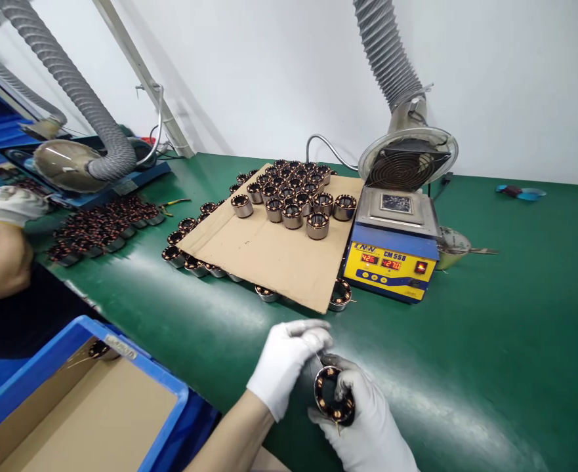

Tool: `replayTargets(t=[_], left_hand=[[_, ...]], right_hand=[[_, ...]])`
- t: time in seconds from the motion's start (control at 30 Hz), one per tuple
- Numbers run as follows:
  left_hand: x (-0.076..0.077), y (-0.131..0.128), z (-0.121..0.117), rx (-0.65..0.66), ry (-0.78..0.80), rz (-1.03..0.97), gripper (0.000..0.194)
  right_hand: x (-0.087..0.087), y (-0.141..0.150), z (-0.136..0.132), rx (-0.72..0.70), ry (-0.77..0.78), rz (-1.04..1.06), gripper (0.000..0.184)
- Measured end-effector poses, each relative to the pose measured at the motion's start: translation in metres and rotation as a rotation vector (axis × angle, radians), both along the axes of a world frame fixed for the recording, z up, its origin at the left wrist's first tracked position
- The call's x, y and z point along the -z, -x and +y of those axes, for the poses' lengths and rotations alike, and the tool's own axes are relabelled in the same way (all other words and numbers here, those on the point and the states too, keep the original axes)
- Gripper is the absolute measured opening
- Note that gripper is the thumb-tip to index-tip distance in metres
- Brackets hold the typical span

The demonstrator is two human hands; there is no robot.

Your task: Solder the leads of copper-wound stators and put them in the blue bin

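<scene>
At lower centre, the white-gloved right hand (367,413) grasps one round black metal ring with copper coils (319,395); the white-gloved left hand (289,357) pinches its thin wire (319,358).

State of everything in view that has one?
Heater unit: on, display and switch lit
Hood fan: spinning or not, can't tell
Blue bin: open, wound ring visible inside
Cardboard sheet: lying over wound rings, more on top
Held ring: face toward camera, wire end sticking out
Left hand: gloved, at thin wire, grip unclear
Right hand: gloved, closed on held ring
</scene>
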State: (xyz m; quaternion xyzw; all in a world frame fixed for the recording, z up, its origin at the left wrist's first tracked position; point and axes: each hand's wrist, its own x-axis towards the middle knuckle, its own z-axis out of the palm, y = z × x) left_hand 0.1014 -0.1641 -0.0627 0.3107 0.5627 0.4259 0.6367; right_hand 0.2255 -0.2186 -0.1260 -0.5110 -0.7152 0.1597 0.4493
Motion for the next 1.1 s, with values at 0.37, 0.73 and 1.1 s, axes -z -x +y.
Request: replayTargets(t=[0.37, 0.73, 1.1], left_hand=[[-0.002, 0.019, -0.015, 0.273, 0.037, 0.097, 0.013], [0.009, 0.017, -0.02, 0.129, 0.047, 0.177, 0.048], [0.006, 0.004, -0.014, -0.013, 0.007, 0.208, 0.024]], right_hand=[[-0.007, -0.001, 0.002, -0.027, -0.04, 0.003, 0.019], [0.018, -0.002, -0.008, -0.029, 0.111, 0.064, 0.051], [0.018, -0.004, -0.008, -0.03, 0.144, -0.01, 0.076]])
